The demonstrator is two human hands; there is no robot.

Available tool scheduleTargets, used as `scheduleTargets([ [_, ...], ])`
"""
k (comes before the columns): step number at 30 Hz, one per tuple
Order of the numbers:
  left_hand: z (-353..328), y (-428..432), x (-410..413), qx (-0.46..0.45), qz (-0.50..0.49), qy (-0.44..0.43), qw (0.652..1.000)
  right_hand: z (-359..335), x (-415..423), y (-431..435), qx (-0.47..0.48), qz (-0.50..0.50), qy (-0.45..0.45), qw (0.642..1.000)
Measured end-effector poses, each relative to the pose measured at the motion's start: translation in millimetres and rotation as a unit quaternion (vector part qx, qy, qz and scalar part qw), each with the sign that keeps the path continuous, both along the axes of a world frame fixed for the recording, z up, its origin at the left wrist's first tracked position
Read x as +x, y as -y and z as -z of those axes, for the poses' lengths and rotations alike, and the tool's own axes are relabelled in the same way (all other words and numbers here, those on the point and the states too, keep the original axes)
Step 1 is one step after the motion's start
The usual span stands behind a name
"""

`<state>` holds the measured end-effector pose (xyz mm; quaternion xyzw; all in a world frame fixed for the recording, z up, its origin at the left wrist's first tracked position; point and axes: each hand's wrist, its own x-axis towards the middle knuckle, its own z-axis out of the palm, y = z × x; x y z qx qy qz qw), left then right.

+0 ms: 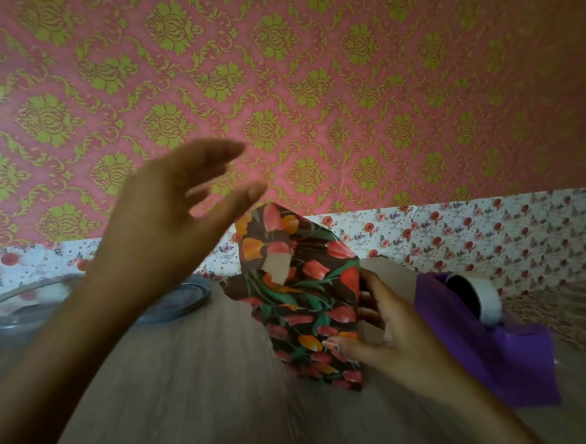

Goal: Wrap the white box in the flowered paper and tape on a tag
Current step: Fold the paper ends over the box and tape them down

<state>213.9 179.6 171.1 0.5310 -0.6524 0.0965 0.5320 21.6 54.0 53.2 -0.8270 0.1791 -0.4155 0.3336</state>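
Right hand (pixel 391 336) grips wrapped box (pixel 310 310) upright; left hand (pixel 167 209) spread, empty. Light, rigid; glossy paper likely slippery, hold by edges.

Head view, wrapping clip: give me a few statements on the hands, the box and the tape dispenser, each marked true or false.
1. The right hand grips the paper-covered box. True.
2. The left hand holds a roll of tape. False: it is raised, open and empty.
3. The purple tape dispenser stands to the right of the box. True.
4. The box lies flat on the table. False: it stands on end, tilted.
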Motion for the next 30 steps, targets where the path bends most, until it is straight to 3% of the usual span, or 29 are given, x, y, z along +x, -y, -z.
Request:
scheduleTargets([
  [2,14.0,1.7,-2.2,0.184,-0.105,-0.013,0.977,0.1,1.2,0.4,0.001,0.002,-0.003,1.0],
  [3,20.6,3.9,-4.3,0.269,-0.088,-0.066,0.957,0.4,1.6,0.4,0.002,0.002,-0.003,1.0],
  [5,30.8,10.5,-5.8,0.315,0.054,-0.22,0.922,0.6,1.3,-0.6,-0.001,0.002,-0.006,1.0],
  [7,36.7,17.9,-3.5,0.297,0.132,-0.273,0.906,0.9,0.5,-1.2,-0.005,0.006,-0.004,1.0],
  [10,42.2,17.4,-3.4,0.304,0.115,-0.229,0.918,2.3,0.1,-1.1,-0.011,0.009,-0.004,1.0],
  [13,41.0,12.3,-10.5,0.329,0.017,-0.089,0.94,2.8,1.2,-1.6,-0.01,0.009,-0.01,1.0],
  [15,35.9,9.3,-11.8,0.306,-0.074,0.044,0.948,3.5,2.1,-2.4,-0.012,0.006,-0.014,1.0],
  [17,24.0,3.0,-12.9,0.254,-0.19,0.196,0.928,3.6,2.6,-3.3,-0.018,0.009,-0.016,1.0],
  [19,12.7,0.4,-6.9,0.193,-0.24,0.247,0.919,3.4,2.6,-3.4,-0.029,0.012,-0.018,0.999],
  [24,9.5,-8.8,-2.0,0.143,-0.21,0.268,0.929,2.6,1.1,-5.3,-0.034,0.011,-0.018,0.999],
  [26,9.4,-15.4,-5.9,0.104,-0.164,0.202,0.96,2.1,-0.2,-4.2,-0.024,0.0,-0.01,1.0],
  [28,10.0,-24.6,-8.0,-0.008,-0.111,0.114,0.987,2.4,-1.0,-0.8,-0.006,-0.012,-0.002,1.0],
  [30,11.2,-12.9,8.3,-0.056,-0.079,0.042,0.994,2.7,-1.6,2.4,0.009,-0.023,0.006,1.0],
])
